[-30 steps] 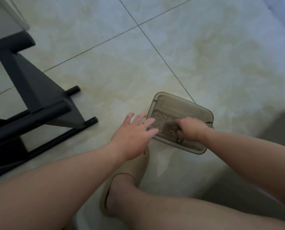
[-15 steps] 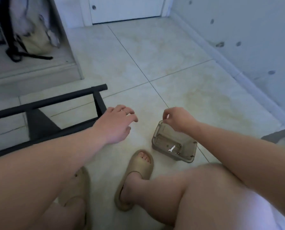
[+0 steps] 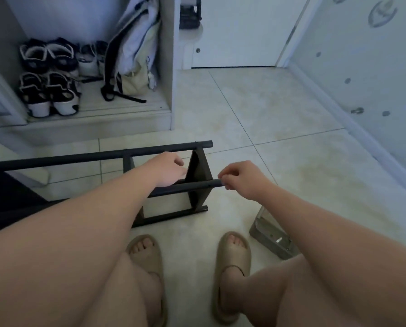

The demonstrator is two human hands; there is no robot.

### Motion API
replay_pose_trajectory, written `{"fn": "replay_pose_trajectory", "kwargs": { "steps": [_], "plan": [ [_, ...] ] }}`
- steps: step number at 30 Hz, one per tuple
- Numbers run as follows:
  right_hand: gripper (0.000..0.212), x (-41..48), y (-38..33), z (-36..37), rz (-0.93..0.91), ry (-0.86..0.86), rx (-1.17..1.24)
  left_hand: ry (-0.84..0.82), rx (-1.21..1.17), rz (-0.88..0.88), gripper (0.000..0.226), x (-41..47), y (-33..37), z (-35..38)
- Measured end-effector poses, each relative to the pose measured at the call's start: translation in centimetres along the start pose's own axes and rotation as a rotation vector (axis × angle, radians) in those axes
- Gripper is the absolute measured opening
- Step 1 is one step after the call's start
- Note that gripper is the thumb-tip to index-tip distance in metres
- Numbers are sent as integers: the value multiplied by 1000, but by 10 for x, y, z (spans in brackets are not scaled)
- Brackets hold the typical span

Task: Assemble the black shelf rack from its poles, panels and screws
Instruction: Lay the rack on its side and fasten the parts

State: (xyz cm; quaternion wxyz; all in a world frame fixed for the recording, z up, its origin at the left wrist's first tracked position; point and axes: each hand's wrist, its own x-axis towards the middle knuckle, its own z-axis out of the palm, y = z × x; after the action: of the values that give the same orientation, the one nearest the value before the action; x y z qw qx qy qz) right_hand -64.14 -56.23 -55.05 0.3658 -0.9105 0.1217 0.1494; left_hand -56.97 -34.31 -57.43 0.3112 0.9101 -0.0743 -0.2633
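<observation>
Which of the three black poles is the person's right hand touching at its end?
The middle pole, whose end the right hand pinches. The far pole above it and the low pole by the floor both have free ends.

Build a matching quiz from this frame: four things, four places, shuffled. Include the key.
1 left hand
2 right hand
3 parts box
4 black-and-white shoes

A on the cabinet shelf, far left
B on the floor by the right slipper
C pinching the end of the near pole
D past the near pole, at the end panel

Pairs: 1-D, 2-C, 3-B, 4-A
</observation>
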Motion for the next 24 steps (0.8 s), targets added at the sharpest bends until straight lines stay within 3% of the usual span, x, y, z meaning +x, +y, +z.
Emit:
{"fn": "replay_pose_trajectory", "kwargs": {
  "steps": [3, 14, 24],
  "plan": [
    [19, 15, 9, 5, 30, -19, -22, -48, 19, -1, 11, 19, -8, 4],
    [8, 51, 34, 11, 97, -192, 119, -204, 114, -137, 41, 77, 10, 39],
    [13, 65, 38, 20, 83, -210, 86, -451, -188, -255, 50, 100, -1, 63]
  ]
}}
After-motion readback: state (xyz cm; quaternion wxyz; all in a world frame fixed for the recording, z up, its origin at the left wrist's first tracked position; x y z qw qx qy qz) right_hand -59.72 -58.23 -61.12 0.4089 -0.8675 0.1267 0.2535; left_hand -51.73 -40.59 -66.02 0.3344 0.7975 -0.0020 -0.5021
